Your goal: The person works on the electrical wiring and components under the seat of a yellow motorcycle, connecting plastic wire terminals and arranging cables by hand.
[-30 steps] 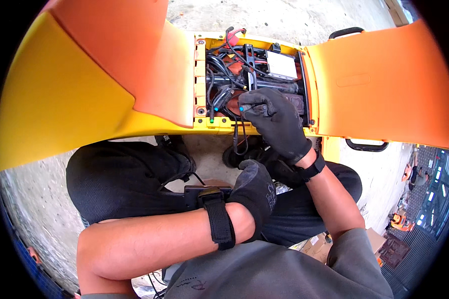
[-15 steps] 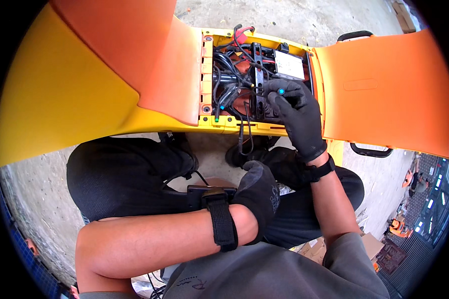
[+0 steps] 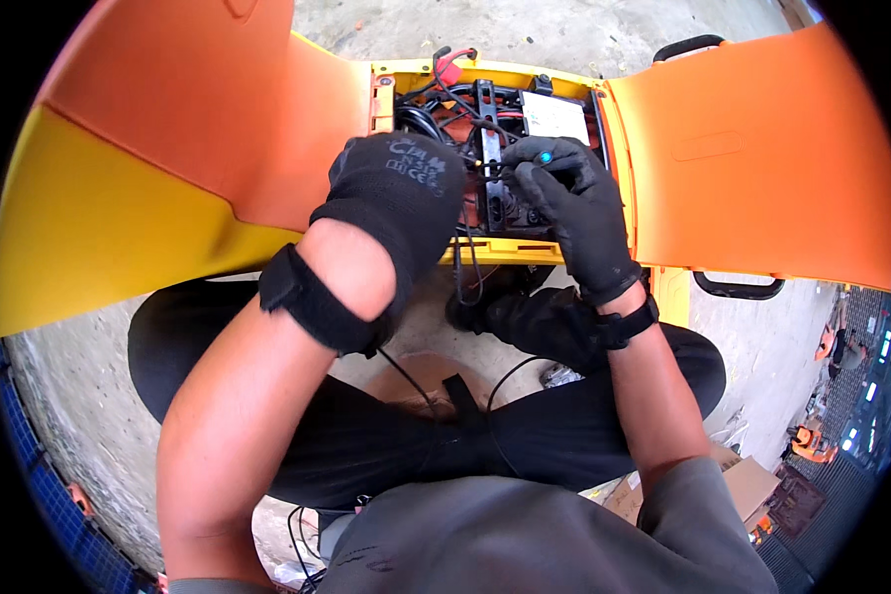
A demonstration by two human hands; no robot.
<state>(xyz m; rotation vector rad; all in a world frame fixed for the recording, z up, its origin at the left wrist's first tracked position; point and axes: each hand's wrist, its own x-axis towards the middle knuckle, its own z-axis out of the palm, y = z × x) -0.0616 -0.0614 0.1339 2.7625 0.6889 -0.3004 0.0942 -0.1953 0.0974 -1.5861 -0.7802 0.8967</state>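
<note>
Two hands in black gloves work over an open box of wires: the right hand [image 3: 586, 213] has its thumb and fingers pinched close around a small blue-tipped plug [image 3: 544, 158], and the left hand [image 3: 398, 183] is bent down with its fingers hidden, so I cannot tell if it holds something. The plug is up above the right part of the opening, near a flat white box [image 3: 554, 117]. Just left of the plug, a black bar with holes [image 3: 486, 104] runs across the opening, and only a small gap lies between the hands there. Black wires [image 3: 421, 121] bunch up on the left side, by the left hand. At the far edge, a red piece [image 3: 449, 72] sticks up by the rim. The yellow rim [image 3: 510, 249] goes along the near side, and a loop of thin black wire [image 3: 473, 289] hangs over it. Big orange covers stand close on both sides, one on the left [image 3: 208, 109] and one on the right [image 3: 772, 168], so the sides are tight. The near side has more room, with gray floor [image 3: 418, 322] showing between the rim and the person's dark pants [image 3: 376, 426].
</note>
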